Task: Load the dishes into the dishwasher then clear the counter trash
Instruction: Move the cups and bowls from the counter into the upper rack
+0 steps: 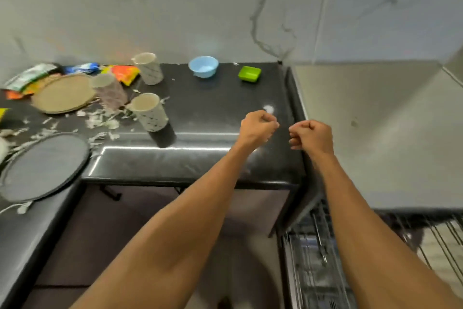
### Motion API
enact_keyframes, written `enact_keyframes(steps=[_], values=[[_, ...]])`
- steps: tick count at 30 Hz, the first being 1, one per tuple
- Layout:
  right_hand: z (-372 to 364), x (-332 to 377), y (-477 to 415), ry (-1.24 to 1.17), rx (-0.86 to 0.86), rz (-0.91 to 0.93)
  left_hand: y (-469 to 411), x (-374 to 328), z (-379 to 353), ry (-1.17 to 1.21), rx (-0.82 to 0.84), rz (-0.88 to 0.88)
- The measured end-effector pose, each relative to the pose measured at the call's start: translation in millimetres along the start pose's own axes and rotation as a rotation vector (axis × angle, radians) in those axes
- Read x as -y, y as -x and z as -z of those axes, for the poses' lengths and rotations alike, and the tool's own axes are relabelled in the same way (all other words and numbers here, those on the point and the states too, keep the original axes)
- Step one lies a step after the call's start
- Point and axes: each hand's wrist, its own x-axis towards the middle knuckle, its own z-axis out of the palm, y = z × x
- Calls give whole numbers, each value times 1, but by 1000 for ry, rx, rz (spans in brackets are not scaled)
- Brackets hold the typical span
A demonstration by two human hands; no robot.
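Both my hands hover above the right end of the black counter [215, 98]. My left hand [258, 127] and my right hand [309, 134] are both curled into fists and hold nothing. On the counter stand three pale cups [150, 112], [147, 68], [109, 90], a blue bowl [203, 66] and a small green dish [249, 73]. At the left lie a tan plate [64, 93] and a dark grey plate [42, 166]. Snack wrappers [125, 73] and white paper scraps [100, 121] litter the left part. The dishwasher rack [313, 246] shows at the lower right.
A marbled grey wall rises behind the counter. To the right of the counter is a grey surface [375, 133] above the open dishwasher. Dark cabinet fronts [105, 233] lie below the counter edge. A small white scrap [268, 108] lies just beyond my left hand.
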Motion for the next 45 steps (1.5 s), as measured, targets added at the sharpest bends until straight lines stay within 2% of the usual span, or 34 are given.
enact_keyframes(steps=[4, 9, 15, 26, 35, 45], values=[[-72, 24, -3, 60, 116, 43, -12, 20, 71, -12, -136, -9], [-129, 39, -17, 136, 238, 90, -22, 34, 112, -19, -228, 6], [-168, 48, -58, 186, 352, 107, -58, 50, 135, -25, -305, 40], [-205, 54, -159, 277, 414, 175, -135, 45, 155, -47, -430, 141], [-238, 59, -199, 293, 409, 128, -191, 48, 167, -18, -422, 196], [-281, 68, -244, 306, 351, 41, -256, 65, 193, -6, -336, 253]])
